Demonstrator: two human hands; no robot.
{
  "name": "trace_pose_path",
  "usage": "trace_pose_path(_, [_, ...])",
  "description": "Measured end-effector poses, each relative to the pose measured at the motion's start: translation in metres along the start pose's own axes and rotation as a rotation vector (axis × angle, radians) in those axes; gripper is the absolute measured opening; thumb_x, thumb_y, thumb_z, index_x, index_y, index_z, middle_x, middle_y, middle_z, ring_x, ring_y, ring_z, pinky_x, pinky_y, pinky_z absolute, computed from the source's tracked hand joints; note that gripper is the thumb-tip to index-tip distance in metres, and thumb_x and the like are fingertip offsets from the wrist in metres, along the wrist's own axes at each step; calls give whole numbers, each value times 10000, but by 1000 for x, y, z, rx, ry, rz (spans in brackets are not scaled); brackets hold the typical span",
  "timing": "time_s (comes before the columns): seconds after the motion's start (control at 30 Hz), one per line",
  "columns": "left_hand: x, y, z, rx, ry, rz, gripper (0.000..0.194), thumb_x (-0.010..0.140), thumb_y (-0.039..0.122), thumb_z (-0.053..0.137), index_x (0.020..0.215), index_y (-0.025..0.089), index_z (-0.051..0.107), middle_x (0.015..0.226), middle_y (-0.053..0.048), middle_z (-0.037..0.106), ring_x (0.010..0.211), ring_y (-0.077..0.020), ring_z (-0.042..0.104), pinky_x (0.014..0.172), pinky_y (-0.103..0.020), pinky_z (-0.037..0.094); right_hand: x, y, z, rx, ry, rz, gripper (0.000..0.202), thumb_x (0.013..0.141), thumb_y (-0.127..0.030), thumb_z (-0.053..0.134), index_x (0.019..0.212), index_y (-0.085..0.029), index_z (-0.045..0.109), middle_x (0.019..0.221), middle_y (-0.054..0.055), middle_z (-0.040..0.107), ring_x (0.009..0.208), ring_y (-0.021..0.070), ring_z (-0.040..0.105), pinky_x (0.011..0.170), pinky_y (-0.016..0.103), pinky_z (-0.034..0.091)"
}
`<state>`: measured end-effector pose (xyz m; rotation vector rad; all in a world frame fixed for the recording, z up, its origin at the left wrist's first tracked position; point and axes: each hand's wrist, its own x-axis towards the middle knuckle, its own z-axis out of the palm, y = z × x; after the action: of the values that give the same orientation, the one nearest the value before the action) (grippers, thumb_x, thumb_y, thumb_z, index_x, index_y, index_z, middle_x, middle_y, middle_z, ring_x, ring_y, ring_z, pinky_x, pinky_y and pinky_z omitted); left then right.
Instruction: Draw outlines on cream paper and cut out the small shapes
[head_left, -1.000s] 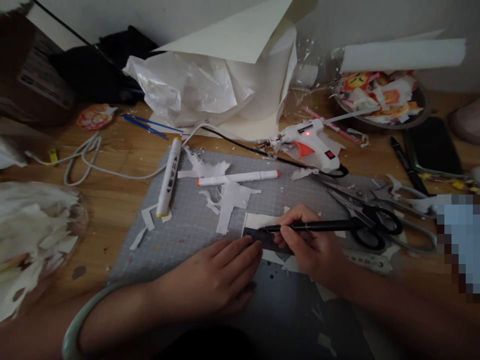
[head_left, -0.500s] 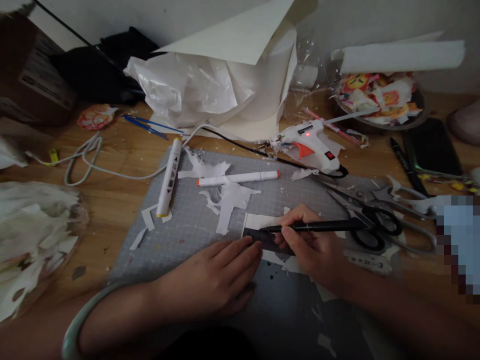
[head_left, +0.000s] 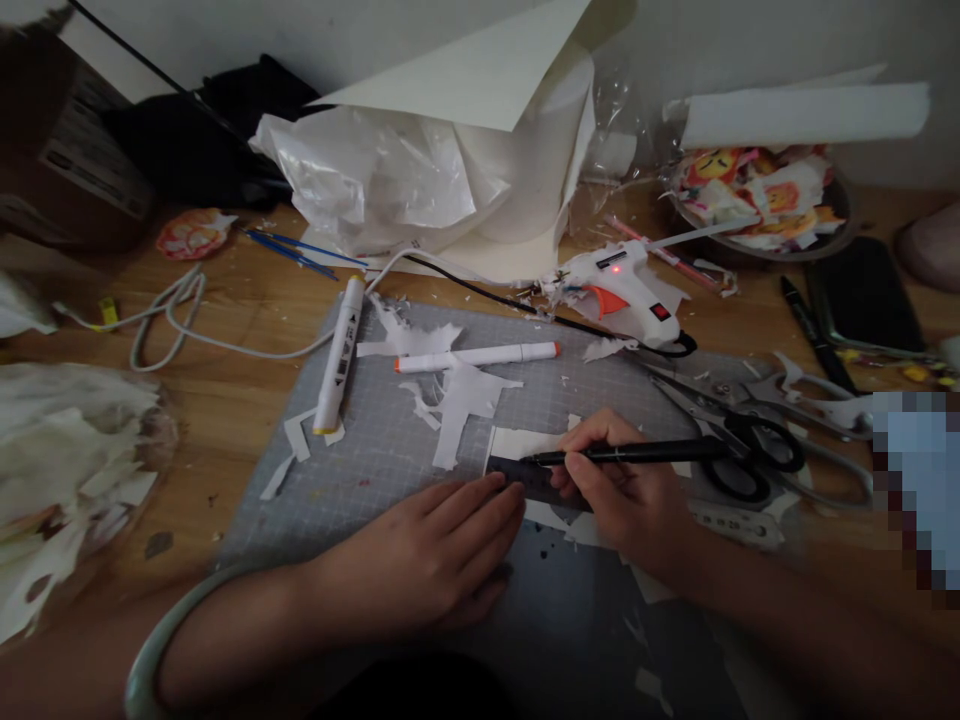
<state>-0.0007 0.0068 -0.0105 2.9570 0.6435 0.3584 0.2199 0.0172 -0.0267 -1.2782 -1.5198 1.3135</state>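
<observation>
My right hand (head_left: 630, 490) pinches a black pen (head_left: 645, 451), its tip on or just over a small white paper piece (head_left: 517, 443). A metal ruler (head_left: 735, 524) runs from under my right hand toward the right; its shaded part lies over the paper. My left hand (head_left: 450, 550) lies palm down with fingers extended close together, their tips at the ruler's left end. Both hands are over a grey cutting mat (head_left: 300, 510). Paper scraps (head_left: 469, 400) lie beyond my left hand.
Scissors (head_left: 757, 450) lie right of my right hand. A white glue gun (head_left: 630, 290) with a lit red light stands behind. Two markers (head_left: 341, 355) rest on the mat. A plastic bag (head_left: 382, 180), a bowl of scraps (head_left: 840, 235) and a phone (head_left: 866, 295) sit farther back.
</observation>
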Motion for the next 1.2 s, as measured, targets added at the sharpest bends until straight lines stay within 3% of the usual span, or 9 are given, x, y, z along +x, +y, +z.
trace_pose_path(0.5, [0,0,0,4,3,-11,309,932,254,461,1127,83,629,1172,-59,677,1070,-217,606,863,-308,503,2,-7,1,157,34,59,78,890,-245,497,819,-211,500,637,-18,593,536,106,570,479,203,470])
trace_pose_path(0.7, [-1,0,4,47,56,13,290,924,231,496,1124,70,632,1161,-66,683,1062,-216,613,858,-309,516,2,-6,2,198,30,97,58,879,-252,525,839,-211,516,647,-18,597,573,112,601,513,206,494])
trace_pose_path(1.2, [-1,-4,7,41,67,9,305,929,256,475,1134,88,626,1207,-84,665,1093,-234,617,850,-326,537,6,-3,-2,184,53,40,48,882,-262,544,863,-223,523,667,-18,615,589,126,628,530,218,523])
